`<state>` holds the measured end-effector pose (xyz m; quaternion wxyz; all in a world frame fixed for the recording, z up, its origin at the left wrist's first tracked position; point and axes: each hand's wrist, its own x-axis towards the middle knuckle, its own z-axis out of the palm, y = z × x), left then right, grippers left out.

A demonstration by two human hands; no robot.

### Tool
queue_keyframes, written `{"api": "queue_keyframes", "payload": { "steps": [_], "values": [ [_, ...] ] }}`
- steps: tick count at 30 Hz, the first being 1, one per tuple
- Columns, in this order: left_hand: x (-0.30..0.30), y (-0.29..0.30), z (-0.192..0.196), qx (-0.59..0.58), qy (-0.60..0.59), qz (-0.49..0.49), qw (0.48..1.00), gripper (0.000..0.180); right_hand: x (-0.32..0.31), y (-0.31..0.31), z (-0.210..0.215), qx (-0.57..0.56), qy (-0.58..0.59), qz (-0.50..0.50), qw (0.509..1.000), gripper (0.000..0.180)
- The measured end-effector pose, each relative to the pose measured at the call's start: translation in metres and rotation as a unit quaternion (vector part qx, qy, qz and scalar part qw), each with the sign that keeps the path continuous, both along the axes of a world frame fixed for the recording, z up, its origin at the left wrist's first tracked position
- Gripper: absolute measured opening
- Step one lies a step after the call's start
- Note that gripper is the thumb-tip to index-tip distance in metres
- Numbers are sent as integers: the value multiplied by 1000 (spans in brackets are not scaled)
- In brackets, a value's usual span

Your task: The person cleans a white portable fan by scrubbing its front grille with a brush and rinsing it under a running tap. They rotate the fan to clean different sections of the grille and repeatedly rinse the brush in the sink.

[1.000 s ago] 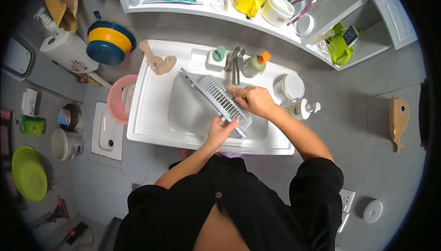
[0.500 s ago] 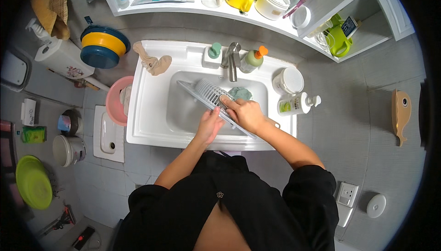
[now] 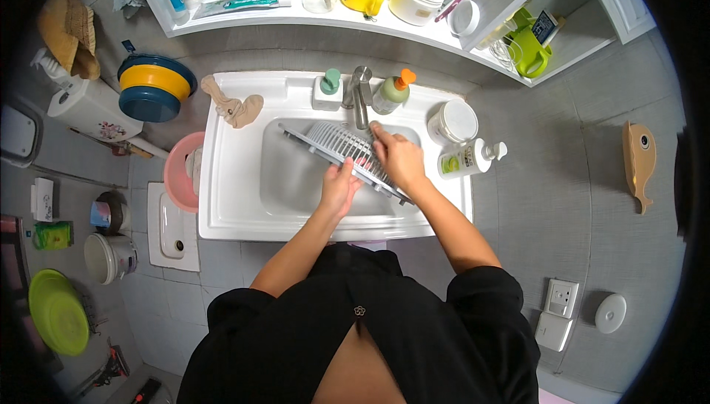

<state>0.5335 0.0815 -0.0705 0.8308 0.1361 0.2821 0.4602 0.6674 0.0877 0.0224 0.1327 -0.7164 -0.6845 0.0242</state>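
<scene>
A grey slatted plastic rack (image 3: 333, 140) is tilted over the white sink basin (image 3: 285, 182). My left hand (image 3: 340, 189) grips its near lower edge, the thumb lying on top. My right hand (image 3: 400, 158) is over the rack's right part, fingers curled and pointing toward the tap. What those fingers hold, if anything, is hidden. Just beyond my right fingertips is the metal tap (image 3: 361, 97).
Along the back rim stand a white bottle with a green top (image 3: 328, 92) and an orange-topped pump bottle (image 3: 392, 92). A beige cloth (image 3: 233, 104) lies at the left corner. On the right rim are a white tub (image 3: 453, 123) and a white pump bottle (image 3: 467, 158).
My right hand has slid along the slats away from me, toward the tap. The rack is tipped flatter, and the green cloth in the basin is now covered from view.
</scene>
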Motion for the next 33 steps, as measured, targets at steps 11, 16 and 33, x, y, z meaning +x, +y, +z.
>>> {"api": "queue_keyframes", "payload": {
  "steps": [11,16,33],
  "values": [
    [-20,-19,4,9,34,-5,999,29,2,27,17,-78,-57,127,987,31],
    [-35,-25,-1,31,21,-20,999,33,-2,24,3,-75,33,217,973,32],
    [-45,-38,-18,19,-1,-13,1000,33,-3,-3,10,-122,99,217,963,39]
  ]
}}
